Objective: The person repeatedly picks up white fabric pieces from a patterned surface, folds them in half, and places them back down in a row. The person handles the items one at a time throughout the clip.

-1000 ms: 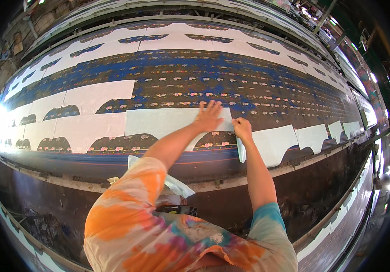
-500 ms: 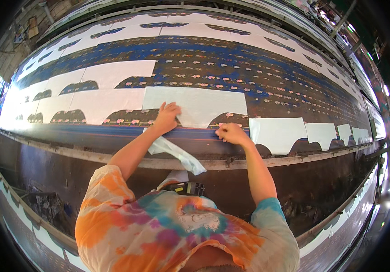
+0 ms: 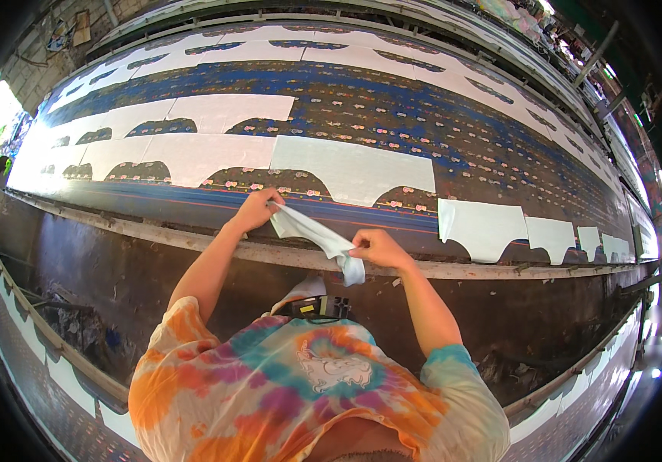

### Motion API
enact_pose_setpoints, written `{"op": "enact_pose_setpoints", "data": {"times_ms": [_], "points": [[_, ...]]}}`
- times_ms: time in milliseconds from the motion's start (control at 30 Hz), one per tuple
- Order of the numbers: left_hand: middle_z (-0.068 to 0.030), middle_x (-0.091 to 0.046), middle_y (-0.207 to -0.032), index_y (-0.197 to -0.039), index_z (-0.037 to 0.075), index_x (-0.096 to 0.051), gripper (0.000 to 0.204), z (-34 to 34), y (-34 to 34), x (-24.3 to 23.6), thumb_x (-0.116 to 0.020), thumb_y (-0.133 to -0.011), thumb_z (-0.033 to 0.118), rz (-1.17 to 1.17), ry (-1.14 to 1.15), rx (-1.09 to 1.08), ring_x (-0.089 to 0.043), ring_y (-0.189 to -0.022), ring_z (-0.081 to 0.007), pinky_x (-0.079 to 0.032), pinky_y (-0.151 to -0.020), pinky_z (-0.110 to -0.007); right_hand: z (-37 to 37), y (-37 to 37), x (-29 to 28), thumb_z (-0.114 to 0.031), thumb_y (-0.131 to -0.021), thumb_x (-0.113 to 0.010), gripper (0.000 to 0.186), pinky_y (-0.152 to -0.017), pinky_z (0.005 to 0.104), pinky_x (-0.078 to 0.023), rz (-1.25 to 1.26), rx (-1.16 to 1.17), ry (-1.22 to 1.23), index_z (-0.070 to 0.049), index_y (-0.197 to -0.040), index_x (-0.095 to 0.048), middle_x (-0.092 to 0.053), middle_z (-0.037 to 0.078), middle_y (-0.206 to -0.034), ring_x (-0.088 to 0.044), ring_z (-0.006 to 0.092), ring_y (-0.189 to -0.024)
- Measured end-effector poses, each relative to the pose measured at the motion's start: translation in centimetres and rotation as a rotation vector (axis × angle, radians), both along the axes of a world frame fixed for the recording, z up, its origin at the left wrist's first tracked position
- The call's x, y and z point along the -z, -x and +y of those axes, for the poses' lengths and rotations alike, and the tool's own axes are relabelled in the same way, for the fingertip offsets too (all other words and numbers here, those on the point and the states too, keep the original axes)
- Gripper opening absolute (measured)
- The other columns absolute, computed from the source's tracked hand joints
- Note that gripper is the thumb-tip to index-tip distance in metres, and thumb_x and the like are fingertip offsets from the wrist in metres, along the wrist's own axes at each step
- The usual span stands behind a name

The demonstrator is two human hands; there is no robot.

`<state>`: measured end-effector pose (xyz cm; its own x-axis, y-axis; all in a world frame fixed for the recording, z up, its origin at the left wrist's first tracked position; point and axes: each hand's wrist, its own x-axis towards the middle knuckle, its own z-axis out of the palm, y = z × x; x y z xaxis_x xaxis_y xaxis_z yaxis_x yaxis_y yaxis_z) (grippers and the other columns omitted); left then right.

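A pale, folded piece of cloth (image 3: pixel 309 231) is stretched between my two hands over the table's near edge. My left hand (image 3: pixel 256 209) is closed, pinching its upper left end. At the other end my right hand (image 3: pixel 377 248) pinches the cloth, and a loose bit hangs below the fingers. Just beyond them a flat white cut panel (image 3: pixel 356 165) with curved cut-outs lies smooth on the long dark table (image 3: pixel 331 219). Farther right along the near edge lies another white panel (image 3: pixel 482 229), its lower part reaching toward the rim.
Rows of white panels (image 3: pixel 208 150) cover the table's left side, with more along the far side (image 3: pixel 346 55). Small printed marks dot the dark surface between. A raised rail (image 3: pixel 192 237) edges the table. Behind me, other tables (image 3: pixel 61 377) carry white panels.
My left hand has left the flat panel and come down to the folded cloth. My right hand has moved nearer and leftward onto its other end. The cloth is now lifted and stretched.
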<state>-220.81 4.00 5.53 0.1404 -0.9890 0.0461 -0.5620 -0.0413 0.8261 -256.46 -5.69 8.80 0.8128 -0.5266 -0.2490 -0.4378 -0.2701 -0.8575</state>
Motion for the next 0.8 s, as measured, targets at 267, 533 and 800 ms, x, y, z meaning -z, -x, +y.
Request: {"op": "enact_pose_setpoints", "data": {"times_ms": [267,533,800], "points": [[-0.0018,-0.064,-0.092,-0.103,0.003,-0.060,0.018,-2.4,0.5,-8.9,-0.069,-0.087,0.001,0.451,0.197,-0.046,-0.058,-0.087,-0.0099,-0.048,-0.080,-0.029,-5.3,2.7,-5.6,-0.019,-0.098,-0.065,0.019,-0.072,0.0273,-0.046,-0.281,0.371,-0.011,-0.005,-0.111,-0.064,-0.064,0.001,-0.086,-0.055,0.0073,-0.080],[-0.0046,-0.057,-0.106,-0.114,0.005,-0.056,0.023,-6.1,1.7,-8.4,-0.064,-0.092,0.002,0.681,0.297,-0.137,-0.052,-0.094,-0.0125,-0.046,-0.083,-0.030,-11.0,3.3,-8.6,-0.011,-0.087,-0.074,0.013,-0.068,0.0272,-0.046,-0.112,0.391,0.359,-0.002,-0.096,-0.069,-0.065,0.001,-0.080,-0.056,0.0081,-0.074],[-0.0019,-0.056,-0.102,-0.117,0.007,-0.056,0.019,-8.6,2.7,-14.0,-0.053,-0.099,0.001,0.683,0.483,-0.296,-0.048,-0.090,-0.0091,-0.039,-0.084,-0.026,-10.7,0.9,-10.1,-0.017,-0.089,-0.071,0.018,-0.073,0.0324,-0.049,-0.317,0.299,0.547,0.001,-0.094,-0.073,-0.071,0.008,-0.093,-0.063,0.0180,-0.078]]}}
